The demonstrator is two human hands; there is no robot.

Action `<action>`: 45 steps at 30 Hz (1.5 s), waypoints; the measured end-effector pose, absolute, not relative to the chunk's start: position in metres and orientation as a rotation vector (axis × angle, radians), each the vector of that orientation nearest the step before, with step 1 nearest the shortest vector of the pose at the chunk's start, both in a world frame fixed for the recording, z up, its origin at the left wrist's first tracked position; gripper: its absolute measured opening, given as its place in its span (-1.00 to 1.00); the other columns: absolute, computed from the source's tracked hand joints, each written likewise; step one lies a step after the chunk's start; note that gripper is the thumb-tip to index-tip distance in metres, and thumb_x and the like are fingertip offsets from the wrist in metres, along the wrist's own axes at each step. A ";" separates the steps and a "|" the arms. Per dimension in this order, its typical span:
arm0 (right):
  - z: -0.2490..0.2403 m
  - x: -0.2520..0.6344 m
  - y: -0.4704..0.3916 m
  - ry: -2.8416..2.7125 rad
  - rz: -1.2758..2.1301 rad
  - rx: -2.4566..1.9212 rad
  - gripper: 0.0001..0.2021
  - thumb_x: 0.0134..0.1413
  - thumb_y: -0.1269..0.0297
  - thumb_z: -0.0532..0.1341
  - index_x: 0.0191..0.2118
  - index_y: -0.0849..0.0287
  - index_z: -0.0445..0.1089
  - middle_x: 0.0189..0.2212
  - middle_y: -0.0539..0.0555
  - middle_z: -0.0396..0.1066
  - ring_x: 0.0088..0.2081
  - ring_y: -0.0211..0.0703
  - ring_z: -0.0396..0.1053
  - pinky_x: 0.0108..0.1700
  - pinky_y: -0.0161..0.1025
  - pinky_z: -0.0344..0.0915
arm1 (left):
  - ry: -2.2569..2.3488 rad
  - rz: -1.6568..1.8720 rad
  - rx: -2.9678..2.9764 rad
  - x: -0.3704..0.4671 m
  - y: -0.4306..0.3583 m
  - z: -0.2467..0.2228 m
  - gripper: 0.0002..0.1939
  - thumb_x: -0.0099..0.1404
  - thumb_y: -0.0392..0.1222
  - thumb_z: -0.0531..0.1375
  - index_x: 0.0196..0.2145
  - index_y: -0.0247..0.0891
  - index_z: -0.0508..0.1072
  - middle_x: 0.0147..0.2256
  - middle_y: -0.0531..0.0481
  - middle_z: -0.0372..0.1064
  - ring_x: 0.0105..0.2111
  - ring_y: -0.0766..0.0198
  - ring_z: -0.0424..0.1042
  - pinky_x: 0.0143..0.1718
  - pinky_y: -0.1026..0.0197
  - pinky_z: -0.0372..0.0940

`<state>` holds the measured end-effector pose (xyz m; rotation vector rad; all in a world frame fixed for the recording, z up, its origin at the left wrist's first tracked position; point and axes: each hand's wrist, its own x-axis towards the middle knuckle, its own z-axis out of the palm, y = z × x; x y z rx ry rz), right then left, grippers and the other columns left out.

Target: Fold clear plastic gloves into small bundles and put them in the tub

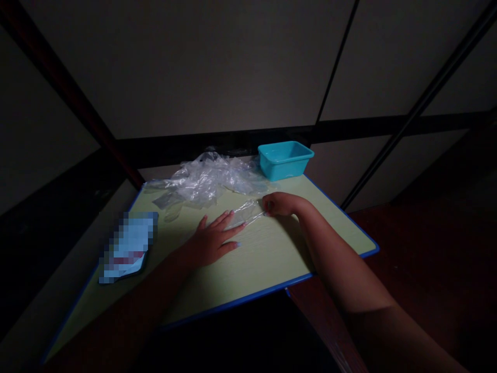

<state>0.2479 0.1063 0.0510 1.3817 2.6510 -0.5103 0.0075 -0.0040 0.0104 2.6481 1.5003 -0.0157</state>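
A clear plastic bag [248, 212] lies flat on the pale tabletop between my hands. My left hand [213, 238] rests palm down with fingers spread, its fingertips pressing on the bag's near left part. With curled fingers, my right hand [278, 204] pinches the bag's right end close to the table. Just behind them sits a loose heap of crumpled clear plastic bags [209, 176]. The fingertips of the right hand are partly hidden by its own knuckles.
A turquoise plastic basket [289, 168] stands at the table's back right corner. On the left lies a phone [130, 248] with a blurred, lit screen. The yellowish table [264, 274] has a blue edge and stands against dark panelled cabinet doors [217, 67].
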 end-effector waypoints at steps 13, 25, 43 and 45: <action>0.056 0.249 0.108 2.524 -0.398 1.480 -0.78 0.00 0.42 0.22 -0.19 0.29 0.52 -0.26 0.14 0.53 -0.27 -0.13 0.43 -0.38 -0.39 0.19 | 1.514 -0.053 2.620 0.008 -0.003 0.010 -0.49 0.40 0.04 -0.08 0.27 0.16 -0.06 0.33 -0.10 -0.32 0.31 -0.04 -0.21 0.11 -0.41 -0.16; 0.059 0.246 0.109 2.468 -0.254 1.558 -0.59 0.21 0.13 0.06 -0.12 0.34 0.50 -0.17 0.31 0.49 -0.20 -0.02 0.45 -0.24 -0.30 0.24 | 1.508 -0.059 2.624 0.009 -0.004 0.012 -0.49 0.40 0.03 -0.09 0.27 0.17 -0.08 0.33 -0.11 -0.34 0.31 -0.01 -0.23 0.11 -0.41 -0.16; 0.039 0.239 0.108 2.444 -0.223 1.637 -0.13 -0.11 -0.39 0.06 0.05 0.37 0.33 -0.04 0.40 0.40 -0.09 0.19 0.41 -0.20 -0.15 0.32 | 1.519 -0.059 2.646 0.008 -0.004 0.013 -0.49 0.39 0.05 -0.08 0.27 0.15 -0.06 0.33 -0.09 -0.31 0.30 -0.06 -0.19 0.11 -0.40 -0.13; 0.038 0.238 0.105 2.443 -0.180 1.653 -0.11 -0.16 -0.40 0.08 0.07 0.35 0.31 -0.02 0.41 0.38 -0.04 0.22 0.38 -0.15 -0.12 0.32 | 1.520 -0.060 2.646 0.008 -0.004 0.013 -0.49 0.39 0.05 -0.08 0.27 0.15 -0.06 0.33 -0.08 -0.31 0.30 -0.08 -0.19 0.11 -0.39 -0.12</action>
